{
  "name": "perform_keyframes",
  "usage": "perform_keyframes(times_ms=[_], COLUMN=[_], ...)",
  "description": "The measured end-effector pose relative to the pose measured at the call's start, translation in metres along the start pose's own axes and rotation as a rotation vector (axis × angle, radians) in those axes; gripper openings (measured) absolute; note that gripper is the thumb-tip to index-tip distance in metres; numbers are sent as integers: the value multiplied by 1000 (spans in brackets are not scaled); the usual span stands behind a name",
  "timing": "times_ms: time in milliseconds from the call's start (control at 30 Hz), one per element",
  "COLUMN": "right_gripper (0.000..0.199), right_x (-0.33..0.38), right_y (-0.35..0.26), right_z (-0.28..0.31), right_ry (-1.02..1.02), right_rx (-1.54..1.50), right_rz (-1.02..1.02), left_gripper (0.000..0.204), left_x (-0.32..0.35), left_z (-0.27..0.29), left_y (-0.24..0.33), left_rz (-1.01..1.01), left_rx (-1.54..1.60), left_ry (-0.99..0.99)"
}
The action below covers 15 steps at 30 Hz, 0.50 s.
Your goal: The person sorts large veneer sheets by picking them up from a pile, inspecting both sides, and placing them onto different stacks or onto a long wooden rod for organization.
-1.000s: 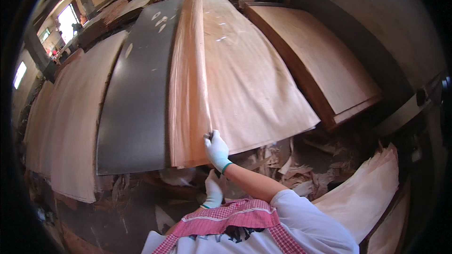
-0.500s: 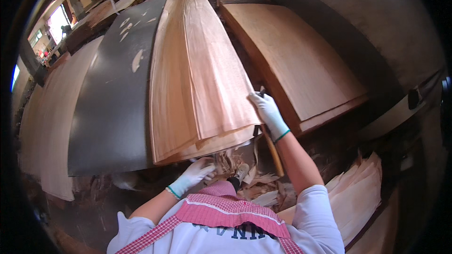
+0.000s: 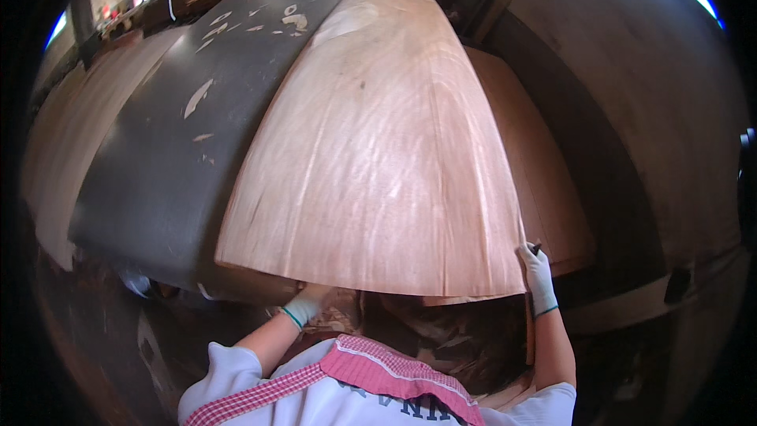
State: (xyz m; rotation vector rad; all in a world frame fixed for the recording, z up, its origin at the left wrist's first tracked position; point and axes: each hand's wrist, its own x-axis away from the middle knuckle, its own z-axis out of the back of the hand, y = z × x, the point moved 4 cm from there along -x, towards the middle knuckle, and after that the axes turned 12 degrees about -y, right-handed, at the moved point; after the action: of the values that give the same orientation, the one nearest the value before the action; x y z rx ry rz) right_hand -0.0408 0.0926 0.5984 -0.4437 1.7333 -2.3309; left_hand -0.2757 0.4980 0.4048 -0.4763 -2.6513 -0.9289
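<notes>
A broad, pinkish-tan wood veneer sheet (image 3: 371, 150) spreads over the stack in front of me, its near edge curving towards my body. At its right near corner, my gloved right hand (image 3: 538, 278) is closed on the sheet's edge. That hand also keeps hold of a tool whose dark tip (image 3: 536, 248) shows above the fingers; a slim brown handle (image 3: 530, 335) hangs below. What kind of tool it is, I cannot tell. My gloved left hand (image 3: 310, 302) reaches up under the near edge, left of the middle, and the sheet hides its fingers.
Left of the veneer lies a dark grey panel (image 3: 173, 166) with several torn veneer scraps on it. Farther left is a pale sheet stack (image 3: 95, 142). Another wood stack (image 3: 544, 166) stands at the right, beside a wall (image 3: 654, 95). Scraps (image 3: 339, 315) litter the floor.
The veneer, folded and rippled before, now lies spread wider and flatter. My right hand has moved right and nearer with its edge. My left hand has gone under the near edge.
</notes>
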Motion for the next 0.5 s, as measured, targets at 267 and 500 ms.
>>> perform_keyframes(times_ms=[267, 500], right_gripper=[21, 17], right_x=[-69, -124], right_y=[32, 140], right_z=[265, 394], right_ry=[-11, 9], right_rx=[78, 96], right_rz=[-3, 15], left_gripper=[69, 75], left_x=[-65, -154], left_z=[-52, -16], left_y=[-14, -38], left_rz=[-871, -969], left_rx=[567, 574], left_ry=[94, 618])
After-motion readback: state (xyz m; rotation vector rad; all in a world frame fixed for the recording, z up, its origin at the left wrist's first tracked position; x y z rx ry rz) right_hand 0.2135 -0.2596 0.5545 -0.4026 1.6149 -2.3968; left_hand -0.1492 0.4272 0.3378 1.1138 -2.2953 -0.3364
